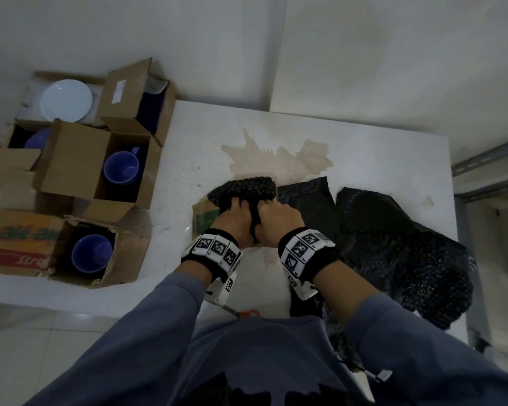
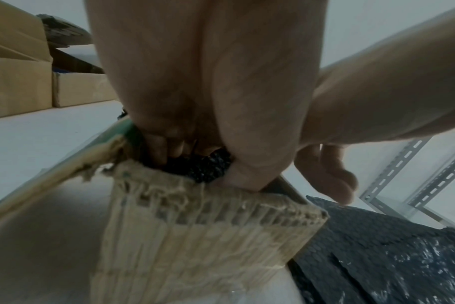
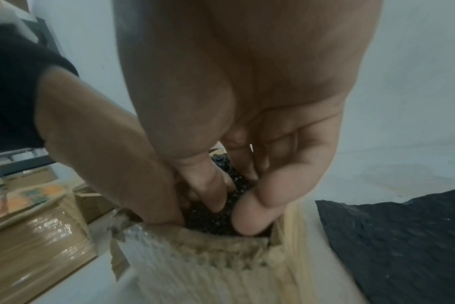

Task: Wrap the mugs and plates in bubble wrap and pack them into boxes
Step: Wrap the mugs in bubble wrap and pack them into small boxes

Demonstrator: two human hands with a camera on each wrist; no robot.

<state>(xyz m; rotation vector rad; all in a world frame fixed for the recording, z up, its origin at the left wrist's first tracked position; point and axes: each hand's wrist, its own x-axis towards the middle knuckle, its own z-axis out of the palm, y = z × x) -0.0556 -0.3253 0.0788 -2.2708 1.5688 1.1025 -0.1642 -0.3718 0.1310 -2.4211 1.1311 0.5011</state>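
A bundle wrapped in black bubble wrap (image 1: 244,190) sticks out of a small torn cardboard box (image 1: 204,218) at the middle of the white table. My left hand (image 1: 238,208) grips the bundle's near left side, and my right hand (image 1: 266,212) grips it just to the right. The left wrist view shows my left hand (image 2: 195,158) curled over the black wrap (image 2: 203,167) inside the box's frayed flap (image 2: 208,226). In the right wrist view my right hand (image 3: 231,207) pinches the wrap (image 3: 216,222) at the box rim (image 3: 195,257). What the wrap holds is hidden.
Open cardboard boxes stand at the table's left, with blue mugs (image 1: 121,171) (image 1: 91,253) and a white plate (image 1: 66,101). Loose black bubble wrap sheets (image 1: 393,235) lie to the right. Orange-handled scissors (image 1: 248,313) sit at the near edge. A metal shelf frame (image 1: 487,174) stands far right.
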